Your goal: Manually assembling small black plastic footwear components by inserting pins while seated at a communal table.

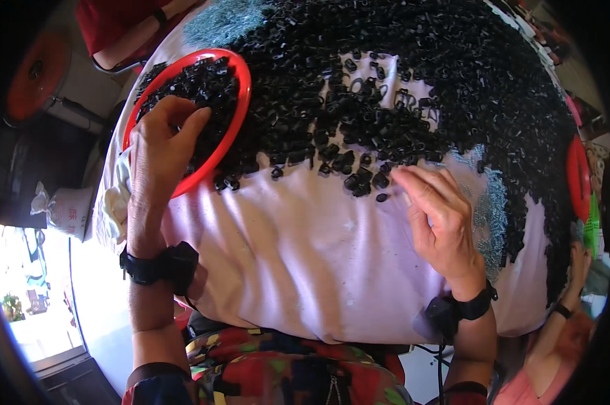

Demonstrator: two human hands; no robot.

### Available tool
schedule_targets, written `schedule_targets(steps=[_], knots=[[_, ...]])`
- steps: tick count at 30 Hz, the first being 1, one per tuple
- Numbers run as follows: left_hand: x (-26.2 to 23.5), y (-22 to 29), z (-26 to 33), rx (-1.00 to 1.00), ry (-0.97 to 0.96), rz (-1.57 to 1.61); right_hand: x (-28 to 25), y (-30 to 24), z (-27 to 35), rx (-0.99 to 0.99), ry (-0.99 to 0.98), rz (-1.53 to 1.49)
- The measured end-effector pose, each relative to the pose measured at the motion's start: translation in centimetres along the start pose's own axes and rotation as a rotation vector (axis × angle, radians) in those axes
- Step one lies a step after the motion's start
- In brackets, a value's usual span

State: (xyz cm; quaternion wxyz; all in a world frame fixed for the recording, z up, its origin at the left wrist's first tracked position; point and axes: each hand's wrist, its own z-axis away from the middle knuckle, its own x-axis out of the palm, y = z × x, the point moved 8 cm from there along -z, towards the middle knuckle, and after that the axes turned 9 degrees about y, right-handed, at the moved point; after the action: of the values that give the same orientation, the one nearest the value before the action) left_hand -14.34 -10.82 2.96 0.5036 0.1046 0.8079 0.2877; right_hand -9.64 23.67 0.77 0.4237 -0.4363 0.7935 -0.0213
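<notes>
My left hand [164, 138] is over a red-rimmed round basin [243, 94] heaped with small black plastic parts [207, 75]. Its fingers curl in toward the thumb, and whatever may be between them is hidden. At the near edge of a wide spread of black parts [399, 138], my right hand [443, 216] has its fingers stretched out and its thumb apart. The fingertips are close beside a few loose black pieces [362, 181]. I see nothing held in that hand. A black band with a dark box circles each of my wrists.
A pale pink cloth [285, 243] covers the table, wrinkled on my side. Bluish-grey small pieces [227, 23] lie at the far left, and more [491, 209] at the right. Another person's arm [133, 44] is at the upper left; another's hand [576, 270] is at the right, below a red rim [578, 179].
</notes>
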Motion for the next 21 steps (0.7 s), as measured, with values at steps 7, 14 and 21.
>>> schedule_targets(steps=[7, 14, 21], knots=[[1.9, 4.1, 2.9, 0.112, -0.021, 0.430, -3.4, 3.5, 0.4, 0.222, 0.162, 0.156], [8.6, 11.8, 9.4, 0.639, -0.452, 0.324, -3.1, 5.4, 0.7, 0.308, 0.042, 0.159], [9.0, 11.7, 9.3, 0.534, -0.523, 0.324, -2.9, 5.7, 0.6, 0.237, -0.012, 0.274]])
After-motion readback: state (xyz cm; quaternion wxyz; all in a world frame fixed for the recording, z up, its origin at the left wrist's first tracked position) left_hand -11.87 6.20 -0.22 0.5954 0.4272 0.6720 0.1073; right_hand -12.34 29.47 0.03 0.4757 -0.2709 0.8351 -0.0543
